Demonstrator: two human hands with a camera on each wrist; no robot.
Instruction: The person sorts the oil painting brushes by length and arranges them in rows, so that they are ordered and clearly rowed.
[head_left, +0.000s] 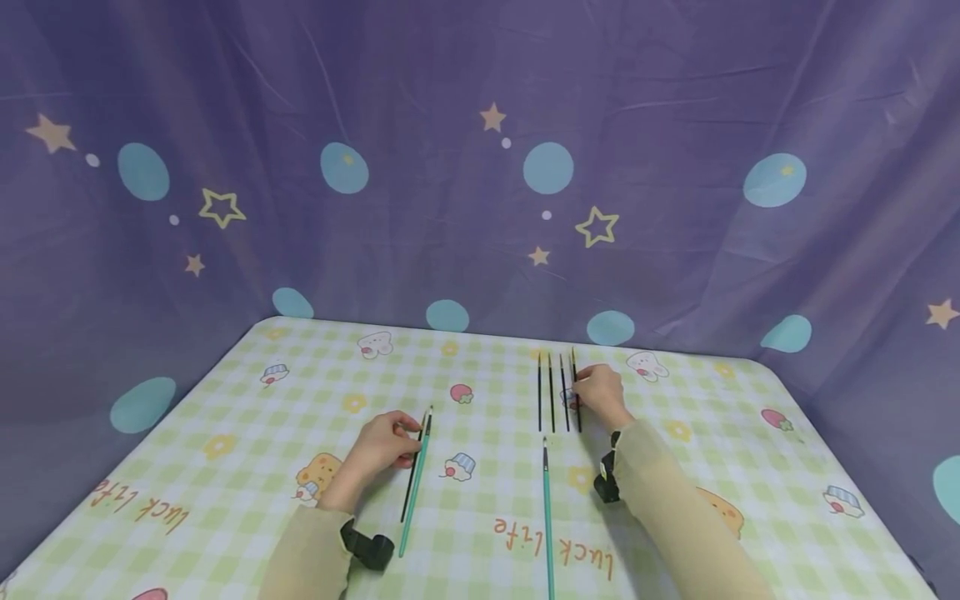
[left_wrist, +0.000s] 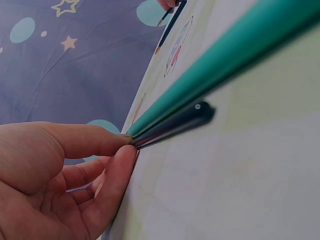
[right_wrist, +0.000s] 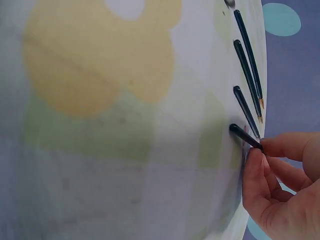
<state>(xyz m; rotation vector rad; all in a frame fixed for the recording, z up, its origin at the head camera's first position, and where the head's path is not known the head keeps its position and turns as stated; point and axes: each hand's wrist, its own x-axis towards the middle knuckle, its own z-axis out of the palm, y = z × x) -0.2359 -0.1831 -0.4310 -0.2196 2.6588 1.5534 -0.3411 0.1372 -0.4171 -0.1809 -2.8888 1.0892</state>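
Note:
My left hand [head_left: 384, 443] pinches a thin black paintbrush [head_left: 409, 490] between thumb and forefinger, as the left wrist view shows. A teal paintbrush [head_left: 415, 500] lies right alongside that brush, slanting the same way and passing close by the fingertips. Farther back on the right, my right hand [head_left: 602, 393] pinches another black paintbrush [right_wrist: 244, 135] near its middle, its handle end pointing toward me. To its left, three more black paintbrushes [head_left: 552, 402] lie side by side in a row, bristles toward the back. The other fingers of both hands are loosely bent.
A second teal paintbrush [head_left: 547, 517] lies in front of the row, running toward the near edge. Everything rests on a table with a green-checked cloth [head_left: 300, 417] printed with cartoons. A purple curtain [head_left: 420, 225] with stars and blue ovals hangs behind the table.

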